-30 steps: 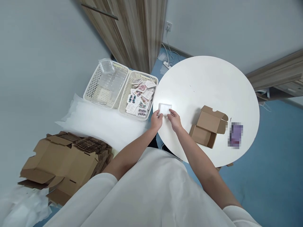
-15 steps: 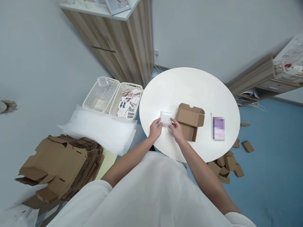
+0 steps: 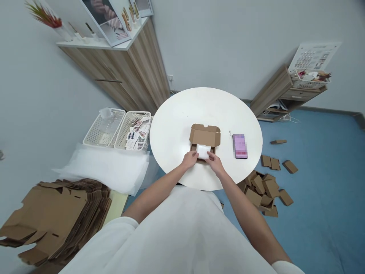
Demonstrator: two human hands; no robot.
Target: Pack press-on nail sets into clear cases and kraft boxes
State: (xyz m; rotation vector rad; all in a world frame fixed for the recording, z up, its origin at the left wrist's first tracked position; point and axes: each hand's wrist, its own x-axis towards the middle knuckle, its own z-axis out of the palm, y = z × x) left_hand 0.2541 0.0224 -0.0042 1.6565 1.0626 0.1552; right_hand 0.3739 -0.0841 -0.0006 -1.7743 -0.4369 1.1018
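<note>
A small white foam-wrapped packet (image 3: 203, 151) is held between both hands, over the open cardboard box (image 3: 205, 137). My left hand (image 3: 189, 159) grips its left edge with thumb and fingers. On the right edge, my right hand (image 3: 214, 162) pinches it the same way. The box stands on the round white table (image 3: 176, 114) with its lid raised toward the far side. The packet covers much of the box's tray, and I cannot tell whether it touches the bottom.
A pixelated purple item (image 3: 240, 146) lies right of the box. Left of the table are a basket of printed cards (image 3: 138, 133), a basket with clear plastic (image 3: 104, 127), white foam sheets (image 3: 102, 165) and flattened cardboard (image 3: 51, 213). Folded boxes (image 3: 262, 192) are heaped on the floor.
Both hands have carried the white packet from the bare tabletop left of the box to over the box's tray. The camera view has also shifted.
</note>
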